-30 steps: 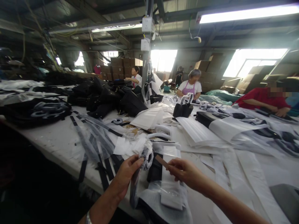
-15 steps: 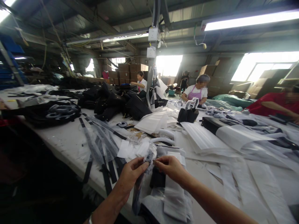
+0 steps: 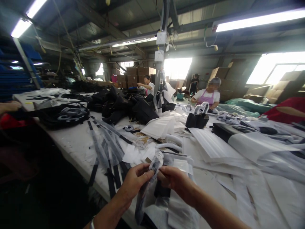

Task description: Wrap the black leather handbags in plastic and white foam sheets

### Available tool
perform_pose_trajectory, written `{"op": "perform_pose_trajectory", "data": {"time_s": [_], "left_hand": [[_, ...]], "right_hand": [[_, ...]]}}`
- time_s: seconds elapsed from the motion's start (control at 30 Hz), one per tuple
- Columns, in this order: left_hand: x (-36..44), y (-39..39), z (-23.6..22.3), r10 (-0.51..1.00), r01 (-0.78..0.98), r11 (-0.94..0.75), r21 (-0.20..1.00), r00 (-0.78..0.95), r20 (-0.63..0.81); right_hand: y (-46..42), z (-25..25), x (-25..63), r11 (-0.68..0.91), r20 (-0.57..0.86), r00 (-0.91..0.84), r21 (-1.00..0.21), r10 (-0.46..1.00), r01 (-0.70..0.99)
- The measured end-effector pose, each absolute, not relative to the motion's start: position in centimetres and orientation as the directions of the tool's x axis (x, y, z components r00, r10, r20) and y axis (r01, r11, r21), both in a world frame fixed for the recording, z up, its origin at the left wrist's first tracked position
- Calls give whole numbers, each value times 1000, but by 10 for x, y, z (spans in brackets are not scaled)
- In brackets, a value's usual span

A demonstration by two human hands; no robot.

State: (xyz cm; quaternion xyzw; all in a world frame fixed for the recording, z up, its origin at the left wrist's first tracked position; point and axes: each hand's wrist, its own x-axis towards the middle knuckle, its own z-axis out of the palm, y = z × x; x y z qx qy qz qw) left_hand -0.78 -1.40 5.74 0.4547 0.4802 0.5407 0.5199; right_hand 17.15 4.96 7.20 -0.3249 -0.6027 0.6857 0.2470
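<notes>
A dark bag strap wrapped in clear plastic (image 3: 156,160) loops up in front of me and hangs down toward the table edge. My left hand (image 3: 137,183) pinches it between thumb and fingers. On its other side my right hand (image 3: 177,184) has its fingertips closed against the wrapped strap; its curled fingers partly hide what they grip. Beneath the hands lies a black bag (image 3: 162,189), partly covered by white foam sheet (image 3: 179,203) and clear film. A small brown tag (image 3: 148,160) shows just behind my left fingertips.
Plastic-covered black straps (image 3: 105,146) lie to the left, with a pile of black bags (image 3: 124,105) farther back. White foam sheets (image 3: 214,146) spread over the right side. A small black bag (image 3: 196,121) stands near a co-worker in a purple apron (image 3: 207,97). Another person's arm (image 3: 9,106) reaches in at far left.
The view has swung slightly left, so the surroundings shift right. My right hand has turned, its fingers more curled against the wrapped strap. My left hand keeps its pinch.
</notes>
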Motion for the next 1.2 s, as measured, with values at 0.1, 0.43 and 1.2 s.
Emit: {"op": "perform_pose_trajectory", "data": {"time_s": [0.1, 0.43, 1.2], "left_hand": [[-8, -14, 56, 996, -38, -40, 998, -79, 37], [5, -25, 41, 969, -181, -60, 982, -249, 13], [19, -25, 44, 942, -456, -130, 880, -333, -33]], "right_hand": [[44, 72, 166, -199, -190, -595, -979, 781, 52], [39, 65, 156, -160, -162, -546, -986, 822, 50], [32, 47, 164, -399, -201, -623, -896, 756, -195]]}}
